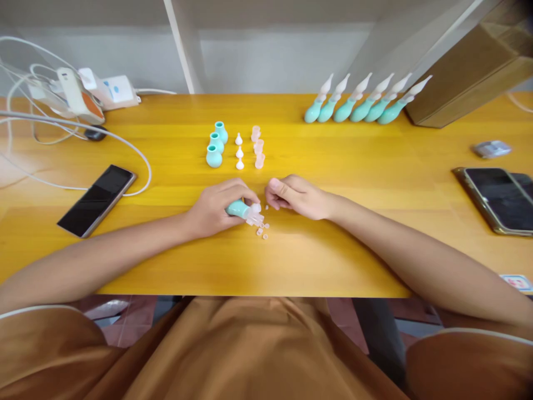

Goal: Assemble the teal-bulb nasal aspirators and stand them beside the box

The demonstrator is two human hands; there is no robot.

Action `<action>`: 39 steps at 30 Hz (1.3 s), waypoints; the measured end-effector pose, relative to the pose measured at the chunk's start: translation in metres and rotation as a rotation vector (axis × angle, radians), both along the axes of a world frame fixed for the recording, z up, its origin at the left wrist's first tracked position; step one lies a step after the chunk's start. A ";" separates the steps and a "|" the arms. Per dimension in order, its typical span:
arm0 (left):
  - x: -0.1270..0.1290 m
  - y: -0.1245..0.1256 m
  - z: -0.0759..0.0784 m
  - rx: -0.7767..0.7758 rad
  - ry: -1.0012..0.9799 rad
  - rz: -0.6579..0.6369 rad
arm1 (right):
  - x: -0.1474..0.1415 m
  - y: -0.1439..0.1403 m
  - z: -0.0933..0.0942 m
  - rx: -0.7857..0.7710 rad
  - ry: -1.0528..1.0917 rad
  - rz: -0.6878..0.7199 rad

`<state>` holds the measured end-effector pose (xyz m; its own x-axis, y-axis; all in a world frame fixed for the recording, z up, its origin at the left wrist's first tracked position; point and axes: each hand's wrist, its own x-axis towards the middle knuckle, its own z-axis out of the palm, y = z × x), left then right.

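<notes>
A teal bulb with a clear cap at its mouth is gripped in the left hand, held low over the bench near its front edge. The right hand is curled just beside it, fingertips pinched together; whether a small piece is held between them cannot be told.

Several tiny clear pieces lie loose on the bench just under the bulb's mouth. These could be scattered or swept off the front edge by a wrist or forearm, since both arms rest close around them. A small piece could also be lost from the pinch if it is let go above the smooth surface.

Further back, three teal bulbs, three white tips and three pale caps stand in neat columns; a careless reach could topple them. A row of assembled aspirators lies beyond, beside a cardboard box.

The bench is glossy yellow wood. A phone lies at the left among white cables, another phone at the right. A pale wall stands behind.
</notes>
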<state>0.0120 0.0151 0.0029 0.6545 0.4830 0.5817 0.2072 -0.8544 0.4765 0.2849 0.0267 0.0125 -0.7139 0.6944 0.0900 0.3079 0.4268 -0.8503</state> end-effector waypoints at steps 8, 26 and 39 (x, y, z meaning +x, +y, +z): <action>0.000 0.000 0.001 -0.041 -0.013 0.119 | -0.004 0.007 -0.009 0.188 0.010 -0.257; 0.000 -0.001 -0.001 -0.067 -0.018 0.121 | -0.010 -0.005 -0.009 0.012 0.077 -0.126; 0.001 0.001 -0.001 -0.019 -0.057 0.050 | -0.017 -0.011 -0.006 -0.323 0.308 -0.026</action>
<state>0.0128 0.0160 0.0016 0.5948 0.5258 0.6080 0.2216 -0.8343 0.5048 0.2680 0.0153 0.0067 -0.6696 0.7393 0.0715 0.0263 0.1198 -0.9925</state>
